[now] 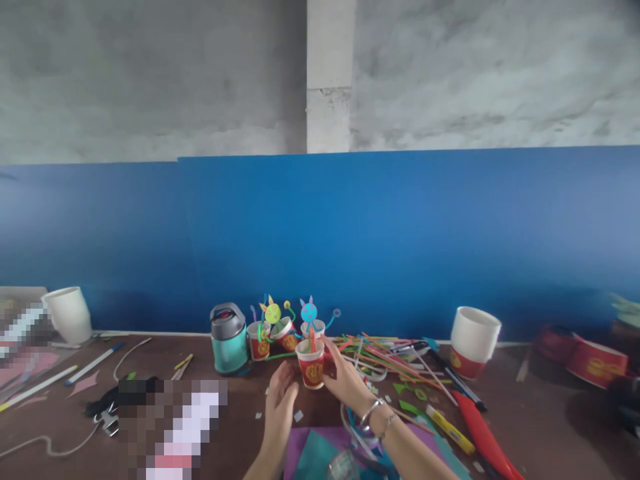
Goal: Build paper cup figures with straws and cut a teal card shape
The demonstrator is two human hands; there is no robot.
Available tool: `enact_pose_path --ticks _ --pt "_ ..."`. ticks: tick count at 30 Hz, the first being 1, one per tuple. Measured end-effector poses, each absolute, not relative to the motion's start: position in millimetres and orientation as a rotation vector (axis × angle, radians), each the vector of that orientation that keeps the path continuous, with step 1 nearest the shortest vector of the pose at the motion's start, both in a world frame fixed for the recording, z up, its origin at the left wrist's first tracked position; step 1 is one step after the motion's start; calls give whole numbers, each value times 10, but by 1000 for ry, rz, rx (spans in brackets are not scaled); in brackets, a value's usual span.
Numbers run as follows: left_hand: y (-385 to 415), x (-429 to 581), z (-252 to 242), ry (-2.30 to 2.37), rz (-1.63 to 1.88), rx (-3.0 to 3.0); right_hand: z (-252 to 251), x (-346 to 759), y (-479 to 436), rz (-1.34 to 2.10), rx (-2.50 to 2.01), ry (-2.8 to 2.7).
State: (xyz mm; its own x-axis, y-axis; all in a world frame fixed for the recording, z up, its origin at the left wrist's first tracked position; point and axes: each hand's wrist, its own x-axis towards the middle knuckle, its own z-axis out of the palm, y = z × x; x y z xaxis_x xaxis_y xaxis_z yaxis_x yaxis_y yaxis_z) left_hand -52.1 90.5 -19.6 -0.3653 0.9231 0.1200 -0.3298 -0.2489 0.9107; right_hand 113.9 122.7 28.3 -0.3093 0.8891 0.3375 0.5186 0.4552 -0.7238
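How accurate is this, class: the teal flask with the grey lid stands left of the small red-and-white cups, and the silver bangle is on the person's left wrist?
The wrist is wrong: the head view shows the silver bangle at the right hand. The teal flask with the grey lid does stand left of the small red-and-white cups.

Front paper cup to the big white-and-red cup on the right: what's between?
Not bare: the head view shows the right hand, then loose, thin coloured strips.

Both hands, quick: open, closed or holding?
Left hand: open, beside the nearest red-and-white paper cup.
Right hand: open at the cup's other side; contact cannot be told.
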Motion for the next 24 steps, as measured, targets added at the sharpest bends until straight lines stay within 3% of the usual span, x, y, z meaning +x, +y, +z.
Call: enact_pose_path --ticks 15,24 --pt "813 -428 -114 897 1663 976 269 1137 1253 540 -1259 -1914" --pt "691 -379 28 1218 1659 953 343 1314 910 645 -1303 -2006"
